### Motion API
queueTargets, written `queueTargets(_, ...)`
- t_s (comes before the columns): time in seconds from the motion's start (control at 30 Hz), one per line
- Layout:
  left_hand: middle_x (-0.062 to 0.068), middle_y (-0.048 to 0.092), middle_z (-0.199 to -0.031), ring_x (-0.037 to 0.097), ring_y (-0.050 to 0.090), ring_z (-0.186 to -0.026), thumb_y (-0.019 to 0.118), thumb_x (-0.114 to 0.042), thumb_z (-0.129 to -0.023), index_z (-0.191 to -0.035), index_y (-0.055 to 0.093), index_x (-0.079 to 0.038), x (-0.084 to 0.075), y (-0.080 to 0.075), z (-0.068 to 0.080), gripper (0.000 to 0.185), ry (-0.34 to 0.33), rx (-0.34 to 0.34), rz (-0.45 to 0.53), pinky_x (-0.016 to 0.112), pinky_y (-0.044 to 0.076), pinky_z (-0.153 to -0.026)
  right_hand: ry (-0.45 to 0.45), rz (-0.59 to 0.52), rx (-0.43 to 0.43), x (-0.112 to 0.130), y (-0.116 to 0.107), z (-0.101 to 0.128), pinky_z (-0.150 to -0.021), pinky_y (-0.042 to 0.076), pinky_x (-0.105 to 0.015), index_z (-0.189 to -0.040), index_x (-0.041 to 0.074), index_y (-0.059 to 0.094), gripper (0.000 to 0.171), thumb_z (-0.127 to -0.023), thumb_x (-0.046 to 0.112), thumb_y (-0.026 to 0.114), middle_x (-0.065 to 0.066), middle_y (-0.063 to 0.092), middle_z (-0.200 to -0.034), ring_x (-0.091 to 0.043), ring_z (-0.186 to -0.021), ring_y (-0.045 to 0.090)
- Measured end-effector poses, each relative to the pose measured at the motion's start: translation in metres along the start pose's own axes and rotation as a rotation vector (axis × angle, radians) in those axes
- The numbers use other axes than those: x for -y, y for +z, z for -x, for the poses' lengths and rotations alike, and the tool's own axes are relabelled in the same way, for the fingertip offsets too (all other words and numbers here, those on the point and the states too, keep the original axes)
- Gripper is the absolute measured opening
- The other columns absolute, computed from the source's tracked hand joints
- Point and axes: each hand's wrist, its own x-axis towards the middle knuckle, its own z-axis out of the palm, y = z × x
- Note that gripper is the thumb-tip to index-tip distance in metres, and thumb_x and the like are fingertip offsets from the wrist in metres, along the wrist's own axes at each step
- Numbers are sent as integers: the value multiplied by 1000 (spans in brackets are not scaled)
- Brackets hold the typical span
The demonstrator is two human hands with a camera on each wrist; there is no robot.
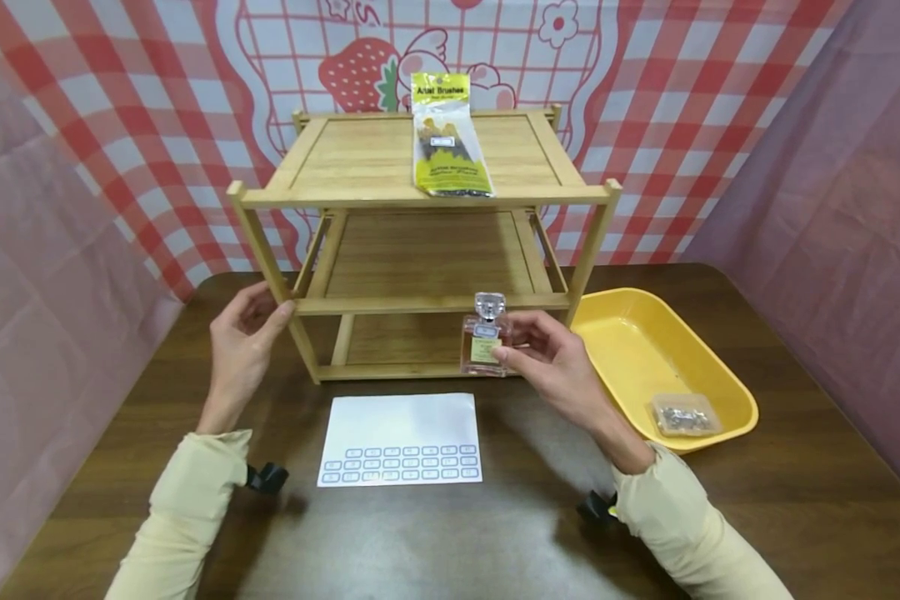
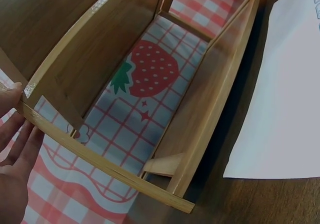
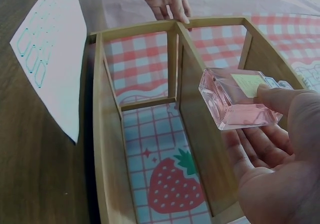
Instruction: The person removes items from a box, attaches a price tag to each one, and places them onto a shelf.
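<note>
Near the centre of the head view, we are holding the bottle [image 1: 480,340] before the front of the rack [image 1: 360,158], its stopper pointing up. Our right hand [image 1: 558,367] is pinching it, thumb on the label side and fingers behind. At the left of the frame, our left hand [image 1: 243,337] is clamping the rack's left post beside the middle shelf. At upper centre, we are seeing the packet [image 1: 450,154] lying on the top shelf, its upper end reaching past the back edge. At lower centre, a sheet [image 1: 401,421] of small labels is lying on the tabletop [image 1: 405,542]. At right, a yellow tray [image 1: 630,346] is holding a clear box [image 1: 686,414], and a checked cloth [image 1: 667,125] is hanging behind everything.
</note>
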Motion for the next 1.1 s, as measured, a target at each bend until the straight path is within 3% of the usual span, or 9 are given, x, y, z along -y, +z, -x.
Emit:
queueTargets(0.27, -5, 74, -100, 7, 66, -92, 65, 16, -93, -123, 65, 13, 3, 2, 0, 30, 37, 6, 29, 21, 54, -84, -23, 21, -7, 5, 1, -12, -83, 59, -27, -122, -16, 59, 35, -88, -17, 70, -23, 66, -109, -17, -97, 65)
queueTargets(0.5, -6, 73, -102, 13, 67, -95, 69, 7, -95, -125, 64, 13, 3, 2, 2, 31, 25, 14, -1, 21, 53, -86, -15, 51, 10, 11, 3, -22, -84, 59, -28, -124, -11, 60, 35, -91, -11, 71, -20, 66, -112, -19, -99, 65)
queueTargets(0.73, -6, 73, -102, 14, 66, -95, 68, 7, -96, -126, 64, 13, 3, 1, 2, 32, 24, 18, -19, 21, 53, -84, -40, 7, 19, 12, 5, -32, -85, 59, -30, -123, -13, 59, 34, -91, -13, 70, -22, 67, -110, -19, -98, 65)
queueTargets(1.1, -6, 73, -101, 13, 66, -93, 68, 7, -96, -128, 65, 12, 3, 0, 2, 33, 9, 11, -1, 19, 54, -83, -63, 53, 25, 15, 6, -48, -84, 58, -29, -125, -11, 60, 34, -93, -8, 71, -21, 68, -111, -20, -97, 66)
